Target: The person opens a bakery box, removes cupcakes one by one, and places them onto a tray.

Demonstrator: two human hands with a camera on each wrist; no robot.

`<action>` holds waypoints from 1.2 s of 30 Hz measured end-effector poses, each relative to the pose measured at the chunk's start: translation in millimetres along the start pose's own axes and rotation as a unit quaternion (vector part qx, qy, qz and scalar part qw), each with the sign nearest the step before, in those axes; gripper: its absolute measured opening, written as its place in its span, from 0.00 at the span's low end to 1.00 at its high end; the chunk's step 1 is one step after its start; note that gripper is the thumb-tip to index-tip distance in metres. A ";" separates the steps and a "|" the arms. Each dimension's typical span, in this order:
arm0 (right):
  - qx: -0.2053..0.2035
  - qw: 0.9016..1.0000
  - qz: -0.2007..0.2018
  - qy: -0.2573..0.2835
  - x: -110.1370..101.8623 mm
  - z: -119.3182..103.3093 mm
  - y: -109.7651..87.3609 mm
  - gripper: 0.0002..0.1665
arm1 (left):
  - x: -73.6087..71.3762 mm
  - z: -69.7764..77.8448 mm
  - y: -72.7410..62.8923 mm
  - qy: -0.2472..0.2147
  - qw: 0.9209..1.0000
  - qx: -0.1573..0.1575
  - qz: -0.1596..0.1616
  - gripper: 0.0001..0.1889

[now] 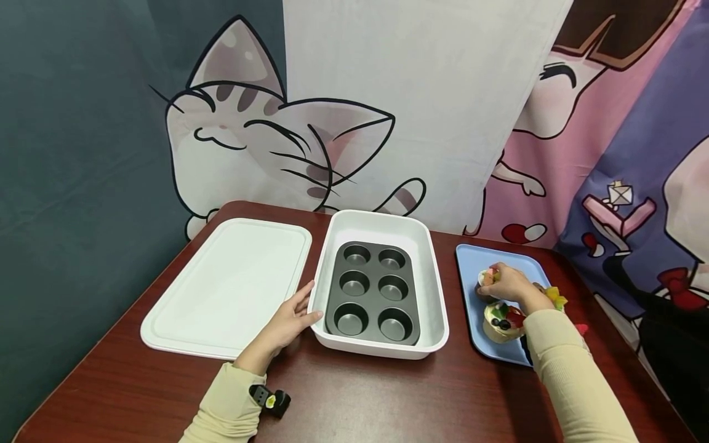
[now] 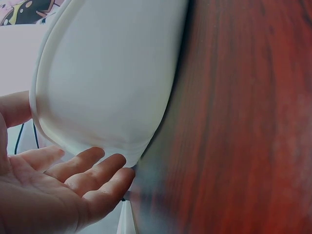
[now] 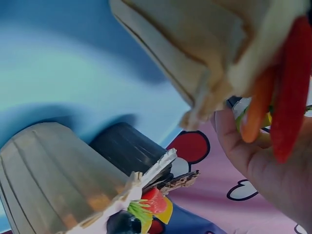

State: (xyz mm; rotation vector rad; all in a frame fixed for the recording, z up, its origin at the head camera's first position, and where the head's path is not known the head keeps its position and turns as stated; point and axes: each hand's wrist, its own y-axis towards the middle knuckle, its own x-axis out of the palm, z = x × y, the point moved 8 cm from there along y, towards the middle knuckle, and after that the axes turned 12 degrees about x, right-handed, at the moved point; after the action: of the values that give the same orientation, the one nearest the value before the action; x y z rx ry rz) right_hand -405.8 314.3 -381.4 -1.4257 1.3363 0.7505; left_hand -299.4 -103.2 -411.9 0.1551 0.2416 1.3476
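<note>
My left hand (image 1: 288, 323) rests on the near left corner of a white rectangular bin (image 1: 437, 289). Its thumb touches the rim, and its loosely bent fingers lie along the outer wall (image 2: 107, 87). Inside the bin sits a dark grey muffin pan (image 1: 373, 295) with several round cups. Over a blue tray (image 1: 471, 320) at the right, my right hand (image 1: 509, 286) pinches a fruit-topped cupcake (image 1: 486, 279) between thumb and fingers. Close by, a cupcake in a pale wrapper (image 1: 500, 331) carries berries and green fruit; the right wrist view shows a dark-wrapped cupcake (image 3: 129, 148) beside it.
A white board or lid (image 1: 227, 283) with a raised rim lies left of the bin on the reddish-brown table (image 1: 354, 394). Yellow fruit (image 1: 556, 298) and red fruit (image 1: 581, 329) show beyond my right wrist. A cartoon-printed curtain (image 1: 443, 92) hangs behind the table.
</note>
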 end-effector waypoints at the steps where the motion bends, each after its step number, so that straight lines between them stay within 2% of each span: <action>1: 0.001 1.000 0.000 0.002 0.1 0.4 -0.5 0.45 | 0.1 0.1 -0.1 0.000 1.000 0.000 0.000 0.35; 10: 0.030 0.999 -0.013 0.004 2.5 9.0 0.5 0.47 | 0.7 1.9 -0.4 -0.003 1.000 -0.003 -0.001 0.35; 20: 0.028 1.000 0.001 -0.007 5.4 10.1 0.3 0.45 | 0.5 0.2 -0.5 -0.001 1.000 -0.006 0.001 0.35; 26: 0.046 0.999 -0.013 -0.005 6.1 10.7 -2.4 0.56 | 0.9 0.4 -1.1 -0.004 1.000 -0.008 0.000 0.36; 29: 0.047 0.999 0.002 0.007 0.0 8.2 -3.1 0.62 | 0.6 0.7 -1.1 -0.003 1.000 -0.006 0.000 0.35; 33: 0.037 0.999 0.033 0.024 -6.8 3.9 -3.8 0.61 | 0.0 -0.5 -1.1 0.000 1.000 -0.007 0.002 0.35; 36: 0.031 0.998 0.038 0.026 -7.2 1.9 -5.3 0.60 | 0.0 -1.4 -1.0 0.002 1.000 -0.008 0.002 0.36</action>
State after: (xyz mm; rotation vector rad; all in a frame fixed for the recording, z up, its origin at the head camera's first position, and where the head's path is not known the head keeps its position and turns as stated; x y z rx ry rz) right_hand -401.8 317.9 -374.1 -1.3604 1.4490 0.7189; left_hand -298.8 -103.4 -413.6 0.1397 0.2327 1.3537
